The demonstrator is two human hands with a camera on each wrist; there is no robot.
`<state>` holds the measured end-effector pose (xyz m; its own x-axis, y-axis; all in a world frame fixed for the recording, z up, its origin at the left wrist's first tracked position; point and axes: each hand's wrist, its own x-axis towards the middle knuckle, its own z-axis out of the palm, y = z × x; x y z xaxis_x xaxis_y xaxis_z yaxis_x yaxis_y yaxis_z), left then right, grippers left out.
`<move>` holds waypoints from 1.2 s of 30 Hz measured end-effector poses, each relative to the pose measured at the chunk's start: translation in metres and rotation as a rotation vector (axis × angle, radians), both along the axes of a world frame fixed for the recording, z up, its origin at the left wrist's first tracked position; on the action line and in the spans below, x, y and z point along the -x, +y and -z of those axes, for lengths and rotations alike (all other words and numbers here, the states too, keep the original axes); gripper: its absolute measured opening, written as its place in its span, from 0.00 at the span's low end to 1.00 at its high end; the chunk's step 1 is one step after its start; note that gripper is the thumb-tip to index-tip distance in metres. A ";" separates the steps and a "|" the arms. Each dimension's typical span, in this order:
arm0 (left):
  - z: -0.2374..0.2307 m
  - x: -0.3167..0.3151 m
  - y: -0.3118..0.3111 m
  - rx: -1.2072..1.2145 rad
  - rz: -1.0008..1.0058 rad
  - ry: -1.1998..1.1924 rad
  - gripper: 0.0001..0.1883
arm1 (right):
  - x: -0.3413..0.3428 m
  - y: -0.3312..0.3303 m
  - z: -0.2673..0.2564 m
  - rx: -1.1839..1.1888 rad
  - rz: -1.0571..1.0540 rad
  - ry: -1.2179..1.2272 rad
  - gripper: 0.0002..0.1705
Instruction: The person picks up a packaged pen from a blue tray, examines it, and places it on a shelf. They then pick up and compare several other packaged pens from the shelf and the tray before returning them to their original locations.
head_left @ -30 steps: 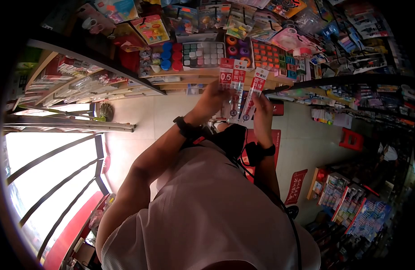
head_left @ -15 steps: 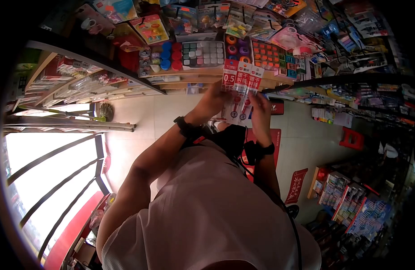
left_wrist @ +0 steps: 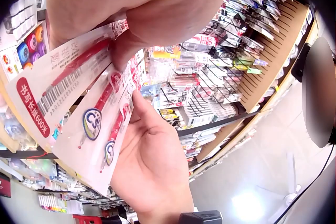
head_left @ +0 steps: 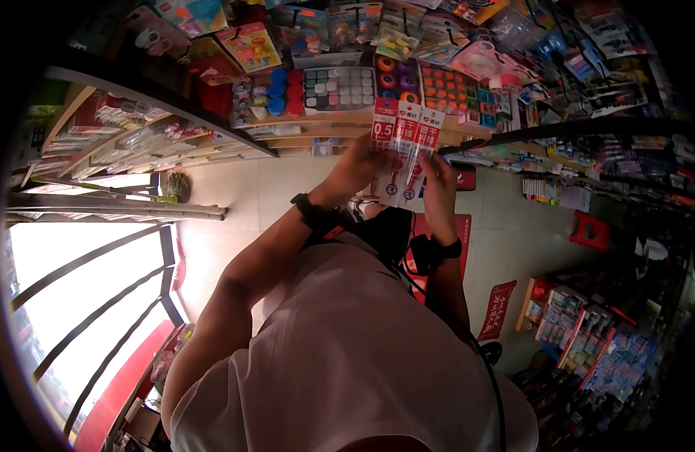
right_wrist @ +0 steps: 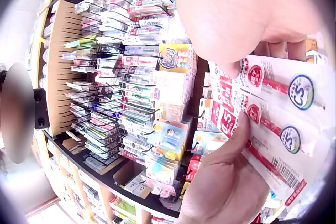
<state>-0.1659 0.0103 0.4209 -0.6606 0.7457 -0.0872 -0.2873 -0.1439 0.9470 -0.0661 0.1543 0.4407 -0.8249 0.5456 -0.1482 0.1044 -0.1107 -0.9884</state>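
Three clear packets, each with a red pen inside and a red-and-white printed header, are fanned side by side before the chest. The left packet reads 0.5; the middle packet and right packet carry matching headers. My left hand pinches the left and middle packets, its thumb across their front in the left wrist view. The right packet's outer edge is between the thumb and fingers of my right hand. Round emblems show on two of the pens, and a barcode on the left packet.
Ahead stands a shelf with boxes of small bottles and orange items, hanging goods above. Hooks of packaged stationery fill a rack. A red stool and a low display are at right.
My right hand has brought its packet leftward from apart to beside the other two. Since half a second ago, the packets have spread slightly.
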 end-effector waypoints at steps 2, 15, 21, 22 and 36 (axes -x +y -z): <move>0.001 0.000 0.001 0.001 0.003 -0.010 0.13 | -0.001 0.001 -0.001 0.001 0.009 0.007 0.12; 0.001 -0.003 0.004 -0.038 0.031 -0.028 0.12 | -0.008 0.009 0.017 -0.110 0.015 0.006 0.16; 0.002 -0.003 0.003 -0.049 0.024 -0.047 0.12 | -0.008 0.006 0.007 -0.097 -0.006 -0.005 0.14; 0.001 -0.003 0.002 -0.043 0.021 -0.056 0.12 | -0.008 0.006 0.006 -0.073 -0.022 -0.018 0.12; -0.001 -0.003 0.001 -0.037 -0.008 -0.049 0.12 | -0.004 0.004 0.008 -0.107 0.002 -0.025 0.12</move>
